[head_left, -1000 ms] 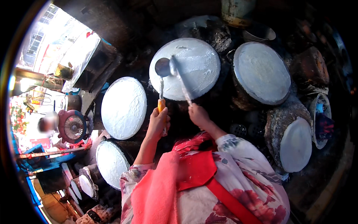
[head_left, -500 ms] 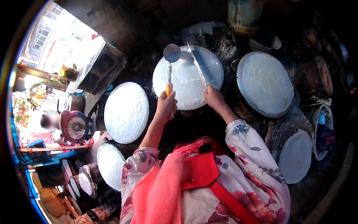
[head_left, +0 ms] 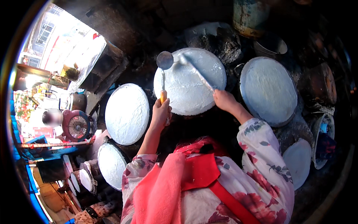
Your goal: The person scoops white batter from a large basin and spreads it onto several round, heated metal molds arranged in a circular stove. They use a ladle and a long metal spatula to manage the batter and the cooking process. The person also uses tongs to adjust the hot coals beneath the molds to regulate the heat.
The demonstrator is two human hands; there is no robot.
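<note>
Both hands have stayed at the centre round white tray (head_left: pixel 190 84) since half a second ago, the ladle barely shifted. The left hand (head_left: pixel 161 112) grips the orange handle of the ladle (head_left: pixel 164 61), its bowl at the tray's far-left rim. The right hand (head_left: pixel 223 100) is closed round a thin stick (head_left: pixel 197 72) lying across the tray. Similar white trays sit left (head_left: pixel 126 114) and right (head_left: pixel 268 90).

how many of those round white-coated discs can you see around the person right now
5: the centre round white-coated disc under the ladle, one left, one lower left, one right, one lower right. Smaller pale rounds at far lower left may be more.
</note>
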